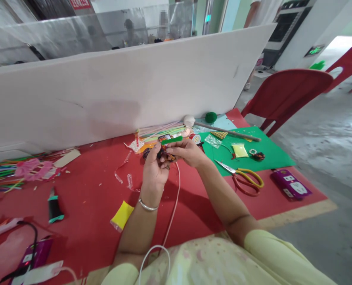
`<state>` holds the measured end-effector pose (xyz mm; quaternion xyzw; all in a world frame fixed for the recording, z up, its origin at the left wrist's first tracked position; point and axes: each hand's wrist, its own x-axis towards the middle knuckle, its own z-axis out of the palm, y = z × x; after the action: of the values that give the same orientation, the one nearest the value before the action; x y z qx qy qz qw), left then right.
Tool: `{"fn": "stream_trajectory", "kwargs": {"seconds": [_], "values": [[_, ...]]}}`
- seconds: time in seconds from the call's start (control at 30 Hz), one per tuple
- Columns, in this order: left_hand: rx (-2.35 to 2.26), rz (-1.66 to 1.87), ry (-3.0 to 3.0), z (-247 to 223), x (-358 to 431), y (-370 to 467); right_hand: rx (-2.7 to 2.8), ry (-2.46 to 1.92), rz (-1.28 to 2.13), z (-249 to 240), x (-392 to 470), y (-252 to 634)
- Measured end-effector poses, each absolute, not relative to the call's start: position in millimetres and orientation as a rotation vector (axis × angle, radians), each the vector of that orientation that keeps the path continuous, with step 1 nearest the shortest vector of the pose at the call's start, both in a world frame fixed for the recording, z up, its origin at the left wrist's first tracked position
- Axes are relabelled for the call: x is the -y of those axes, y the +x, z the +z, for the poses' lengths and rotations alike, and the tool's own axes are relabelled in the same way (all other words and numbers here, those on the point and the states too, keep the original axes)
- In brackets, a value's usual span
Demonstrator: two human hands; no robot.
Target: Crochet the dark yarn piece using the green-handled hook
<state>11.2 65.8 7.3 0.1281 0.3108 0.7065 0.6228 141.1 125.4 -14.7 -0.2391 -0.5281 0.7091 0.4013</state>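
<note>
My left hand (155,168), with a silver bangle at its wrist, is closed around a small dark brown-and-orange craft piece (170,157) above the red table covering. The fingers hide much of that piece, so its exact kind does not show. My right hand (188,152) meets the left from the other side and pinches a flat green stick (172,140), pressed close to the dark piece. Behind the hands lie a phone-like dark rectangle (165,137) and a bundle of pale pipe cleaners (161,130). A pink cord (176,194) runs below the hands.
Scissors (247,180) lie right, by a green sheet (271,154) bearing a yellow packet (240,150). At left are a black-and-teal cutter (54,208) and colourful pipe cleaners (3,172). A white board (104,95) walls the back. Purple power strip (291,184), red chair (289,95) stand right.
</note>
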Motion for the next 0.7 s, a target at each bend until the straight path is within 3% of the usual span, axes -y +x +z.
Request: {"fn": "stream_trajectory", "kwargs": {"seconds": [0.7], "values": [[-0.718, 1.606, 0.274, 6.9, -65.9, 12.8, 1.185, -0.566, 1.909, -19.1, -128.7, 136.8]]}}
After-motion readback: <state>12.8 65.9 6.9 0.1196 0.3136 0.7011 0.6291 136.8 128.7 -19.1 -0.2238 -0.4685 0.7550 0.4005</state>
